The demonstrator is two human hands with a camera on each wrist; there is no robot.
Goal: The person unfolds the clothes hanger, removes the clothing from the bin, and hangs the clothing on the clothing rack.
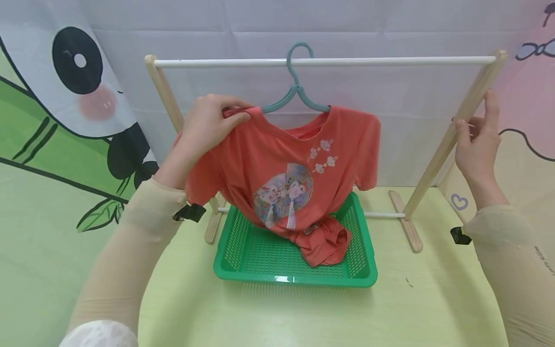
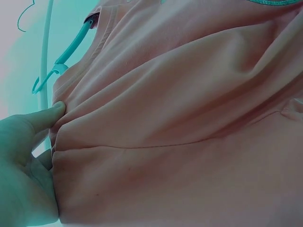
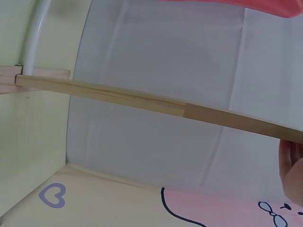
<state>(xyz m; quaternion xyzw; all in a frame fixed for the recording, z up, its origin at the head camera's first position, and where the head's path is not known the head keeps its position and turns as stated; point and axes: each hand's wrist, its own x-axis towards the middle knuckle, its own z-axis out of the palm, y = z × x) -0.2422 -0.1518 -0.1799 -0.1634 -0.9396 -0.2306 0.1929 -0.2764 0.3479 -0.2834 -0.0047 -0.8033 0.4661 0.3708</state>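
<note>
A coral short-sleeved T-shirt (image 1: 243, 159) with a round printed patch and tassels hangs on a teal clothes hanger (image 1: 299, 91), hooked over the white bar of a clothes rack (image 1: 368, 61). My left hand (image 1: 208, 120) pinches the shirt's shoulder beside the collar; in the left wrist view the thumb presses on the cloth (image 2: 142, 109) and the other fingers are mostly hidden behind it. At the far right, my right hand (image 1: 479, 140) grips the rack's slanted wooden post (image 1: 451, 130). The right wrist view shows fingers (image 3: 286, 161) against that post's edge.
Under the shirt, a green plastic basket (image 1: 277, 278) stands on the pale yellow table (image 1: 277, 318), with a bunched coral garment (image 1: 325, 246) inside it. The rack's wooden feet (image 1: 405, 221) flank the basket. Behind hangs a pale cloth backdrop (image 1: 412, 106) with cartoon prints.
</note>
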